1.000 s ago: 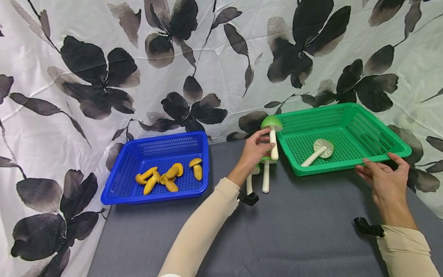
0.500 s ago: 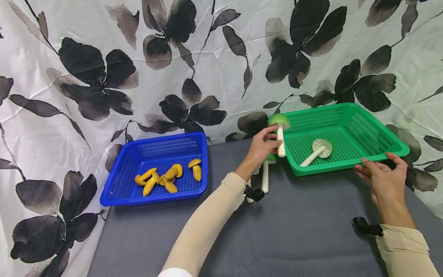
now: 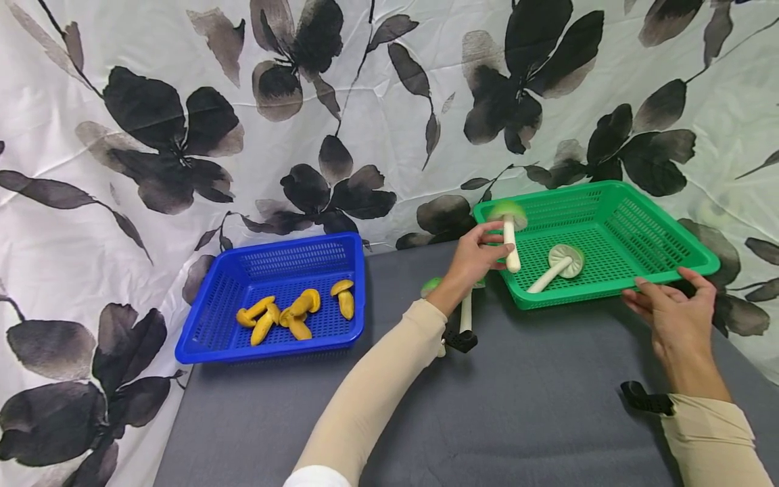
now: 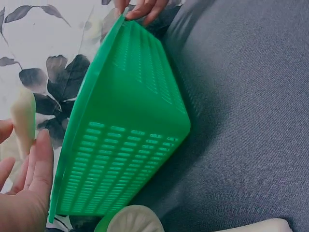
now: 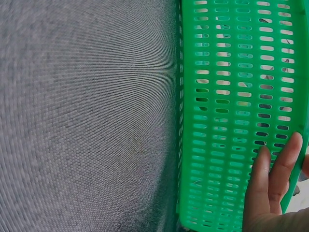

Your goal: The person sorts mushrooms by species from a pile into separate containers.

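Observation:
A green-capped mushroom (image 3: 512,245) with a white stem hangs over the left end of the green basket (image 3: 645,233). My left hand (image 3: 475,260) pinches it by the stem, cap up. Inside the basket another green-capped mushroom (image 3: 567,262) lies on its side. At the basket's front right, my right hand (image 3: 681,311) grips the rim with the thumb on top; in the right wrist view its fingers (image 5: 260,179) lie against the slotted outer wall. Two more green-capped mushrooms, one showing its cap (image 3: 430,287), the other its stem (image 3: 466,312), lie on the table, partly hidden by my left wrist.
On the left stands a blue basket (image 3: 197,348) holding several yellow mushrooms (image 3: 263,327). A grey cloth (image 3: 523,392) covers the table. Behind it hangs a white curtain (image 3: 414,169) with dark flowers.
My left hand has carried the mushroom rightward, from beside the green basket to over its left end. My right hand has stayed on the rim.

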A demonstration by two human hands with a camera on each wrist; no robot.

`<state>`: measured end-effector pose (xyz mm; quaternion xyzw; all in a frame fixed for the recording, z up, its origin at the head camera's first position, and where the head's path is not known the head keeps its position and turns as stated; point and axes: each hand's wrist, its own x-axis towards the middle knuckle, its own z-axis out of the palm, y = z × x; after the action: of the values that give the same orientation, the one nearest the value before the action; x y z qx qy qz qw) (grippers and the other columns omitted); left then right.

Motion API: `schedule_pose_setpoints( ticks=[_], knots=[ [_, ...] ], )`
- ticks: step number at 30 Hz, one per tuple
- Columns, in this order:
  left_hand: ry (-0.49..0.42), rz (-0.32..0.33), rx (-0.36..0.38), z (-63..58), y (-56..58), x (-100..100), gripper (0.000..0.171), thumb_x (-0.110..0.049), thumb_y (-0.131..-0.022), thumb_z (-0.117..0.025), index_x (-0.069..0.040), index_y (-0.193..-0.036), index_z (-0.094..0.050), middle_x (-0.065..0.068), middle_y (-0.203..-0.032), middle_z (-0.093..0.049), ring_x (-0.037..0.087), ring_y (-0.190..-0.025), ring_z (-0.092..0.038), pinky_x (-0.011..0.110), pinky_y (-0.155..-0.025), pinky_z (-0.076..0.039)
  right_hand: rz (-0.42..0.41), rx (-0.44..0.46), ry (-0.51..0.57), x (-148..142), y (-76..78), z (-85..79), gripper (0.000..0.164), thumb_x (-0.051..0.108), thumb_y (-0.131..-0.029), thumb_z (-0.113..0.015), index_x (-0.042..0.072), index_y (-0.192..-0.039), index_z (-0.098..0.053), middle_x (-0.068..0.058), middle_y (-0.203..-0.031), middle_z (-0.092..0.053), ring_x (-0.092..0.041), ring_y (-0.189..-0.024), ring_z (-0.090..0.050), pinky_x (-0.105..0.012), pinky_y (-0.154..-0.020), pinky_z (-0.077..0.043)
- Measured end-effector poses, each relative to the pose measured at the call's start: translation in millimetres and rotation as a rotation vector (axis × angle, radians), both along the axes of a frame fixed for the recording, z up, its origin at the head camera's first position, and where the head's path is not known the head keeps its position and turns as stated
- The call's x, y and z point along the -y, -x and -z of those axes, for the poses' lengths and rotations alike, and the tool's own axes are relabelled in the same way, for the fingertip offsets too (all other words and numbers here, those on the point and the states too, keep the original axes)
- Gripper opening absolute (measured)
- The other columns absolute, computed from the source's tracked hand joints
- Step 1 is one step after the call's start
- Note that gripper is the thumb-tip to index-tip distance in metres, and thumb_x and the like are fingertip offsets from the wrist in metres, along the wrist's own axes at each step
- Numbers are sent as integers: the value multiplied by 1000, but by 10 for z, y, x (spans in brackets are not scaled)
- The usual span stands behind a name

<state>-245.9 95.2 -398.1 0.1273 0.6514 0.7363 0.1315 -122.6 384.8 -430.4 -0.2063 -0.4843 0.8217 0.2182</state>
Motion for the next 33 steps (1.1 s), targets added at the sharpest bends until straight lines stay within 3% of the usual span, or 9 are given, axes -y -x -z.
schedule_pose_setpoints(
  ticks=[5, 16, 20, 25, 33],
  knots=[
    [30, -4, -37, 6, -31, -12, 54, -3, -91, -76, -11, -141, -59, 17, -129, -66, 9, -82, -70, 37, -72, -64, 1, 5, -4, 17, 1, -8, 83, -4, -85, -79, 25, -140, -24, -5, -80, -71, -22, -61, -74, -32, -56, -62],
    [41, -28, -77, 66, -79, 224, 47, -4, -93, -73, -11, -138, -60, 12, -117, -69, 20, -91, -72, 33, -72, -64, -7, 12, -3, 18, -6, -29, 84, -5, -85, -78, 26, -141, -23, -5, -81, -71, -22, -61, -74, -33, -56, -62],
    [18, -31, -79, 99, -88, 343, 47, -3, -94, -71, -6, -139, -59, 14, -115, -69, 17, -87, -71, 47, -79, -63, -8, 23, -11, 19, -11, -28, 84, -4, -85, -78, 26, -142, -23, -5, -82, -71, -21, -61, -74, -32, -56, -62],
    [-34, -46, -57, 126, -78, 474, 43, -1, -94, -70, -11, -135, -62, 23, -121, -66, 14, -86, -70, 58, -84, -59, -11, 16, 2, 13, -10, -23, 83, -5, -85, -77, 26, -141, -24, -5, -81, -71, -22, -61, -74, -33, -56, -62],
    [-66, -78, -61, 173, -69, 705, 42, 0, -93, -70, -13, -133, -64, 25, -120, -66, 44, -106, -67, 51, -78, -63, -2, 12, 2, 15, -4, -15, 82, -5, -85, -77, 26, -140, -25, -5, -81, -72, -22, -60, -74, -32, -55, -62]
  ],
)
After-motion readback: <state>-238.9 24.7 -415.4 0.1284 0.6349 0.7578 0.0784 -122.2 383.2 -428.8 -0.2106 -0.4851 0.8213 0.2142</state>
